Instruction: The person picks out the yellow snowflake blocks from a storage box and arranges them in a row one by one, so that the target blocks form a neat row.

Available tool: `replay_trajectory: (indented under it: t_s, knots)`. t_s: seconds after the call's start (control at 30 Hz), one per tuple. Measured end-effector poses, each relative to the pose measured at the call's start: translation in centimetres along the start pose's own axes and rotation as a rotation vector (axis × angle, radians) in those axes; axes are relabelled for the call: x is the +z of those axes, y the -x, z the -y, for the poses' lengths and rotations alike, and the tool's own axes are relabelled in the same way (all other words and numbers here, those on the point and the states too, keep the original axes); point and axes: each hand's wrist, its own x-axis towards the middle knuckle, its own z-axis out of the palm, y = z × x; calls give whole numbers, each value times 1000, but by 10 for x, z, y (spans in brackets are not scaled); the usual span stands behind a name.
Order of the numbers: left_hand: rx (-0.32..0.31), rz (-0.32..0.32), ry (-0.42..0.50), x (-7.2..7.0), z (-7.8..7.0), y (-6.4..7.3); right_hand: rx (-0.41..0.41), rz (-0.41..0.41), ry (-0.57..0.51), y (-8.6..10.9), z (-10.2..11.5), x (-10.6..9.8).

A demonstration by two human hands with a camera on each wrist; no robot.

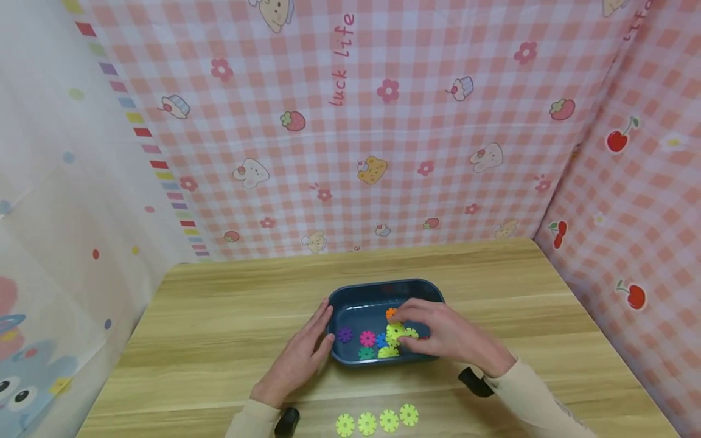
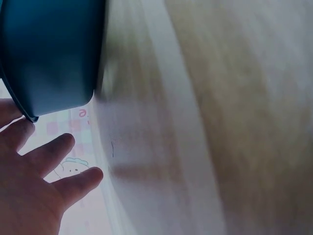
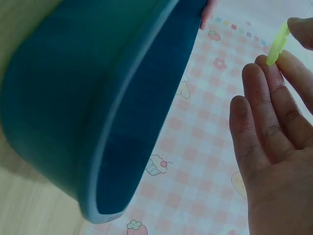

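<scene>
The left hand [image 1: 298, 364], grip apart with fingers extended, touches the left end of a dark blue tray [image 1: 353, 314] containing coloured discs [image 1: 367, 339]; nearer, four yellow discs [image 1: 367, 418] line the tabletop [image 1: 246, 304]. The right hand [image 1: 454, 334], grip clamped, pinches a yellow disc [image 3: 279, 44] over the tray.

Wood-grain tabletop [image 1: 208, 340], pink checked backdrop [image 1: 350, 143] behind it, cherry-printed cloth [image 1: 619, 201] at right, dotted white cloth [image 1: 104, 194] at left

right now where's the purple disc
In the head view, the purple disc lies inside the blue tray near its left end, left of a pink disc.
</scene>
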Motion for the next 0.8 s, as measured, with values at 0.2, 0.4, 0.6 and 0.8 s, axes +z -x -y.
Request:
replay_trajectory:
  t_s: [0.2,0.4,0.6,0.8]
  knots:
    - [22,-10,-37,0,0,0,20,-17,-2,12,7,2]
    - [48,-37,-93,-1,-2,0,12,-31,-10,22,11,5]
    - [41,-40,-117,-2,-3,-2,1,-32,-31,38,14,8]
    - [27,-43,-135,0,-4,-2,-16,-11,-46,55,16,17]
